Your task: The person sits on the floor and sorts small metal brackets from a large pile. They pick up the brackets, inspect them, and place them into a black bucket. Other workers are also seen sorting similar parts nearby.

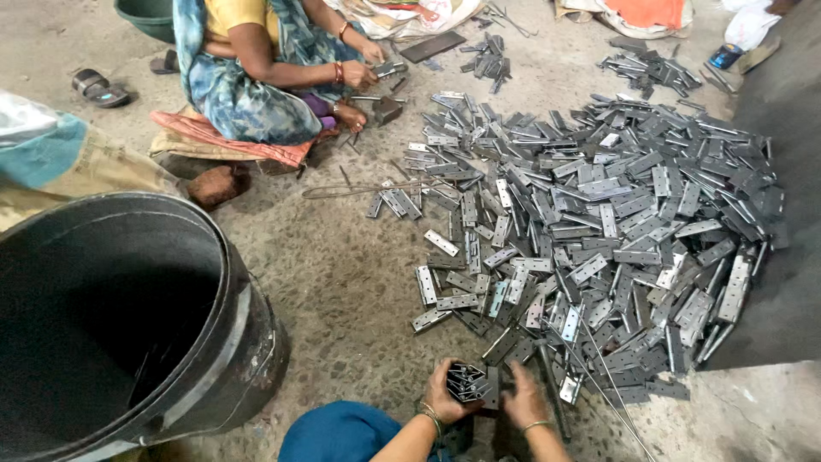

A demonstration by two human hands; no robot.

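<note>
Hinge stack [468,382] is sitting at bottom centre, left hand [445,393] gripping it, right hand [523,398] closing alongside it.

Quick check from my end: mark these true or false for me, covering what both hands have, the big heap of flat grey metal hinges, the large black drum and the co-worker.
1. The left hand holds a stack of grey metal hinges. True.
2. The right hand rests inside the large black plastic drum. False: it is at the stack, beside the left hand.
3. The big heap of flat grey metal hinges lies on the concrete floor. True.
4. The drum stands right of the heap. False: it stands left.
5. A seated co-worker is across the floor. True.
</note>
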